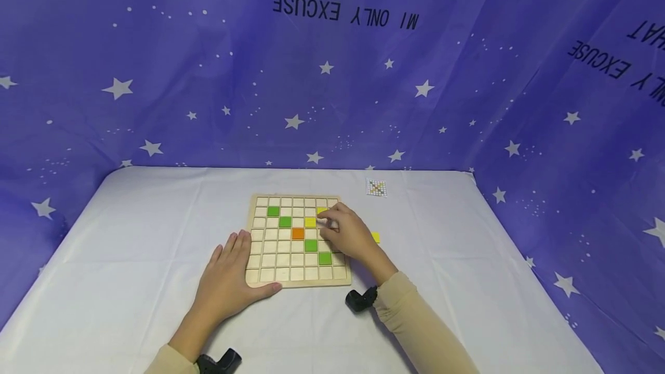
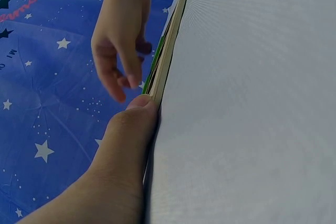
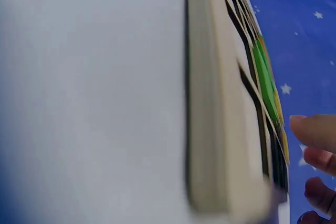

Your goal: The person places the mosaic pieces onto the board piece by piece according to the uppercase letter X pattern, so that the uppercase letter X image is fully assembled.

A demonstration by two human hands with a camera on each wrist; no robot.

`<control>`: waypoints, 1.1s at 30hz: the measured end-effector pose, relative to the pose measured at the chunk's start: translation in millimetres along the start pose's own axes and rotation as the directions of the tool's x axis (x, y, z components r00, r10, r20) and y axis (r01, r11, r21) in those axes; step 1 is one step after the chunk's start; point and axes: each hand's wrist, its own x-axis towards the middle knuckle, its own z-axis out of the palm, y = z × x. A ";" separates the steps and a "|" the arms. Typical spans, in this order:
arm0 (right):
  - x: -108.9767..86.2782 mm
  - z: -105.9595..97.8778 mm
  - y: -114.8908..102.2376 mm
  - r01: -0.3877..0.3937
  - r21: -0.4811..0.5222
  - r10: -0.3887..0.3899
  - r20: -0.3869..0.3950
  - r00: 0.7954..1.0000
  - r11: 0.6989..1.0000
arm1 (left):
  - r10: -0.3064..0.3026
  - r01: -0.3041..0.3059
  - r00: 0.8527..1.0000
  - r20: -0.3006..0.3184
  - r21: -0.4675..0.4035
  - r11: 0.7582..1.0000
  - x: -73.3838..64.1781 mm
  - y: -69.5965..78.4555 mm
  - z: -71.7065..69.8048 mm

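A square wooden grid board (image 1: pixel 298 284) lies on the white table. Several green tiles (image 1: pixel 310 245), an orange tile (image 1: pixel 298 234) and two yellow tiles (image 1: pixel 310 222) sit in its squares along crossing diagonals. My left hand (image 1: pixel 225 273) rests against the board's left edge, fingers straight, its thumb (image 2: pixel 139 103) at the near edge. Over the right side of the board hovers my right hand (image 1: pixel 349 234), fingertips beside the yellow tiles. Its fingers (image 3: pixel 317 132) bend loosely above the squares, with nothing showing between them. The squares under this hand are hidden.
Partly behind the right wrist, a yellow piece (image 1: pixel 375 238) lies on the table right of the board. A small printed card with a coloured grid pattern (image 1: pixel 376 187) lies farther back. Purple star-patterned cloth (image 1: pixel 291 91) hangs behind the white-covered table (image 1: pixel 130 247).
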 end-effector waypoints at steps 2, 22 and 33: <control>-6.2 -6.9 7.1 -0.021 0.010 0.021 -0.009 1.000 1.000 | 0.000 0.000 1.000 -0.002 -0.002 1.000 -0.3 0.0 0.6; -58.3 -59.6 82.9 -0.185 -0.042 0.188 0.081 0.979 0.982 | 0.001 -0.001 1.000 -0.005 0.009 1.000 -0.5 -1.9 0.6; -51.7 -47.7 76.9 -0.203 0.050 0.204 -0.019 0.979 0.978 | -0.005 0.005 1.000 0.010 0.005 1.000 0.1 -0.2 -0.2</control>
